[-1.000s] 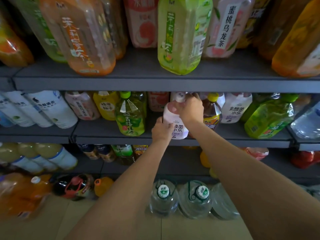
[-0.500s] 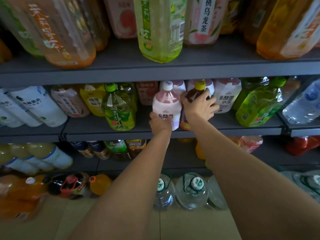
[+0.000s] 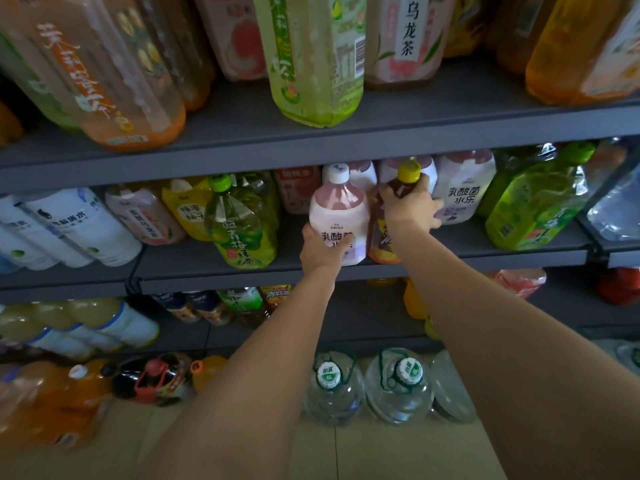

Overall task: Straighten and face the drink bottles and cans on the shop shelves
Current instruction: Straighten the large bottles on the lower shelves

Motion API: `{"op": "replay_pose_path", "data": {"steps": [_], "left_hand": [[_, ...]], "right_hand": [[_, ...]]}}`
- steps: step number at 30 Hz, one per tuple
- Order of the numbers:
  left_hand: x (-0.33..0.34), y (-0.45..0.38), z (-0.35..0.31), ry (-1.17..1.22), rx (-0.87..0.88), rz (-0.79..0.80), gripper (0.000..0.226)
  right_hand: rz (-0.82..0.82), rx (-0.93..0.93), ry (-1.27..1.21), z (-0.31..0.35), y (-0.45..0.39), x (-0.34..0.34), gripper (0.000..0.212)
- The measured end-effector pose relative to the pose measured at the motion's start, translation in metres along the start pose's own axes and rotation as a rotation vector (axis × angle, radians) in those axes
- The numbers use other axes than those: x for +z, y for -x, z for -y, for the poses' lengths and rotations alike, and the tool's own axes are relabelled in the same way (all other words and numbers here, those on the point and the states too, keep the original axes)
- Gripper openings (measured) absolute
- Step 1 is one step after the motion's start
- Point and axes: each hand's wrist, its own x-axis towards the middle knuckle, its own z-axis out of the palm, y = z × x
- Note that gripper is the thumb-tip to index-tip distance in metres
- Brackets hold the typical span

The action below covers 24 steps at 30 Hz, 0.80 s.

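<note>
A pink-and-white bottle with a white cap stands upright at the front of the middle shelf. My left hand grips its lower part from the left. Right beside it stands a brown tea bottle with a yellow cap. My right hand is wrapped around that bottle's shoulder and covers most of its body. Behind both, more pink-and-white bottles fill the row.
A green tea bottle stands left of my hands, another green bottle to the right. Large bottles line the upper shelf. Water jugs sit on the floor below, with orange and dark bottles at lower left.
My right hand left the pink-and-white bottle's cap and closed on the yellow-capped brown bottle beside it. My left hand stays on the pink-and-white bottle. The view has shifted down.
</note>
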Motion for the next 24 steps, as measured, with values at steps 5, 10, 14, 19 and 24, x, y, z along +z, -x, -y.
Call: {"op": "replay_pose_path", "data": {"steps": [5, 10, 14, 19, 24], "left_hand": [[0.007, 0.005, -0.001, -0.023, 0.007, 0.011, 0.071], [0.021, 0.012, -0.010, 0.018, -0.058, 0.042, 0.074], [0.025, 0.015, -0.010, 0.043, -0.068, 0.033, 0.074], [0.024, 0.017, -0.012, 0.042, -0.133, 0.025, 0.075], [0.019, 0.020, -0.011, 0.089, -0.215, 0.077, 0.059]], "right_hand": [[-0.034, -0.044, 0.049, -0.009, 0.003, -0.011, 0.051], [-0.096, -0.018, 0.049, -0.016, 0.005, -0.026, 0.052], [-0.091, -0.043, 0.077, -0.024, 0.007, -0.033, 0.055], [-0.073, -0.051, 0.065, -0.023, 0.016, -0.029, 0.051], [-0.085, -0.021, 0.055, -0.017, 0.018, -0.025, 0.052]]}}
